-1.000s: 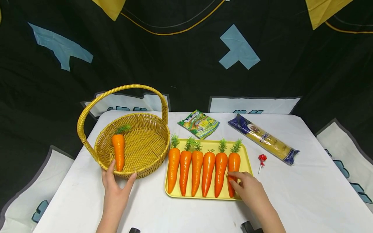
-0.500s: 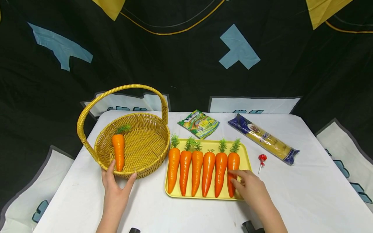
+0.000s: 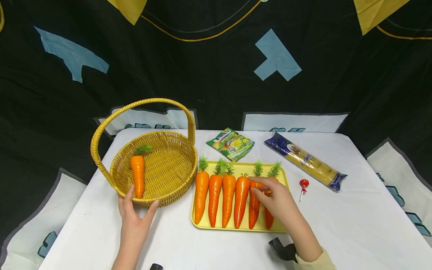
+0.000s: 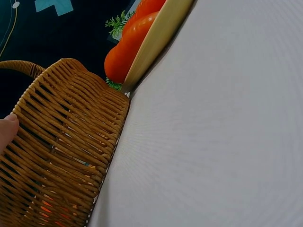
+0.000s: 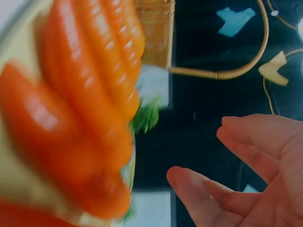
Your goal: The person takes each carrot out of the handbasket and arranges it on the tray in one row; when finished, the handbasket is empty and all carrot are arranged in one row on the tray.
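A yellow wicker basket with a tall handle stands at the left, one carrot lying inside it. My left hand rests its spread fingers against the basket's near rim. In the left wrist view a fingertip touches the woven wall. Several glossy orange carrots with green tops lie side by side on a yellow tray. Over the two rightmost carrots is my right hand, thumb and fingers apart. The right wrist view shows nothing between them. That hand partly hides those carrots.
Behind the tray lies a green Foxs packet. A long pasta bag lies at the back right, with a red lollipop in front of it. The white table ends at a dark curtain.
My right hand has moved left and away from me, from the lower part of the rightmost carrot to over the second carrot from the right. The left hand and basket stay put.
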The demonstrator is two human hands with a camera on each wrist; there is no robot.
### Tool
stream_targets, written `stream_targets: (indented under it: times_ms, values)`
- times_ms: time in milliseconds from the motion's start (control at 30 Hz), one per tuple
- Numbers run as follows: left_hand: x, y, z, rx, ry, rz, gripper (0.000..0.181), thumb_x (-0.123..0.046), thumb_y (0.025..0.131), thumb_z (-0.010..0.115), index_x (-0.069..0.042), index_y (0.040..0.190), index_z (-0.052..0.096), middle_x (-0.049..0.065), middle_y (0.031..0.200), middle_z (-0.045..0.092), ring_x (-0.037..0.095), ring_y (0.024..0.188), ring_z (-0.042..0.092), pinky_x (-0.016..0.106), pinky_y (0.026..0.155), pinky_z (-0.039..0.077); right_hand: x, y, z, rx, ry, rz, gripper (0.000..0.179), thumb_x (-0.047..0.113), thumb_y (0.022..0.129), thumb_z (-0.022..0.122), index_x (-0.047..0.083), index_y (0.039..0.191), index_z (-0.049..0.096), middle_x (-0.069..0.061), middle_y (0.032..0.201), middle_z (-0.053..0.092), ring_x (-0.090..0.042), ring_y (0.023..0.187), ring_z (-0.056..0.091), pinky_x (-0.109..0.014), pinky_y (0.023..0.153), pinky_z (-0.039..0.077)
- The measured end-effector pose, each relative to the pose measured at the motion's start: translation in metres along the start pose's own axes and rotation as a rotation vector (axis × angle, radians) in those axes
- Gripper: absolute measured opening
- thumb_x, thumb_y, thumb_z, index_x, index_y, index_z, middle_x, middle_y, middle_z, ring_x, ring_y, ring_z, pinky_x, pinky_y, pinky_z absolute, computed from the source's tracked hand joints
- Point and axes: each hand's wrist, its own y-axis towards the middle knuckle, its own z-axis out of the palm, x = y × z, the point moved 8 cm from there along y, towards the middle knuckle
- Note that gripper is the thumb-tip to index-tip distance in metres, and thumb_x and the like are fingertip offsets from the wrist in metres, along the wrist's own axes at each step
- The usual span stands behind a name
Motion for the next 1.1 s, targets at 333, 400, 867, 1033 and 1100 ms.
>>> stream_targets:
  times_ms: [333,400,867,1033,1100]
  values:
    - [0.003,-0.001,-0.002,0.004,-0.004,-0.02,0.095,-0.045,0.089,0.067,-0.021,0.156,0.004,0.008,0.157,-0.024,0.04,0.143,-0.005,0.069,0.103,0.018,0.052,0.043,0.043,0.12,0.229,-0.06,0.035,0.026,0.092,0.067,0.034,0.126,0.063,0.006,0.123,0.062,-0.019,0.1,0.061,-0.035,0.076,0.054]
    - [0.002,-0.001,-0.002,-0.003,-0.011,-0.007,0.094,-0.043,0.089,0.068,-0.021,0.155,0.005,0.009,0.157,-0.023,0.039,0.143,-0.005,0.069,0.103,0.017,0.063,0.05,0.053,0.154,0.255,-0.084,0.037,0.028,0.092,0.067,0.033,0.128,0.062,0.003,0.122,0.062,-0.019,0.1,0.061,-0.034,0.076,0.054]
    - [-0.001,0.0,-0.003,-0.019,0.017,0.001,0.094,-0.044,0.088,0.069,-0.019,0.155,0.007,0.009,0.158,-0.021,0.039,0.144,-0.002,0.067,0.104,0.019,0.135,0.079,0.128,0.346,0.327,-0.218,0.039,0.023,0.092,0.067,0.026,0.131,0.061,-0.001,0.12,0.063,-0.012,0.091,0.063,-0.025,0.072,0.052]
    - [0.0,-0.001,-0.002,-0.016,0.01,0.002,0.094,-0.043,0.088,0.069,-0.02,0.155,0.008,0.011,0.158,-0.02,0.041,0.143,0.0,0.068,0.103,0.02,0.148,0.087,0.156,0.399,0.3,-0.22,0.039,0.025,0.092,0.067,0.025,0.131,0.062,-0.001,0.122,0.062,-0.014,0.099,0.062,-0.024,0.074,0.051]
    - [-0.002,-0.002,-0.003,-0.017,0.005,0.014,0.093,-0.041,0.088,0.07,-0.019,0.155,0.009,0.012,0.158,-0.019,0.042,0.143,0.001,0.068,0.102,0.021,0.152,0.09,0.166,0.41,0.277,-0.223,0.038,0.025,0.092,0.067,0.024,0.13,0.062,0.0,0.121,0.062,-0.015,0.101,0.061,-0.024,0.074,0.051]
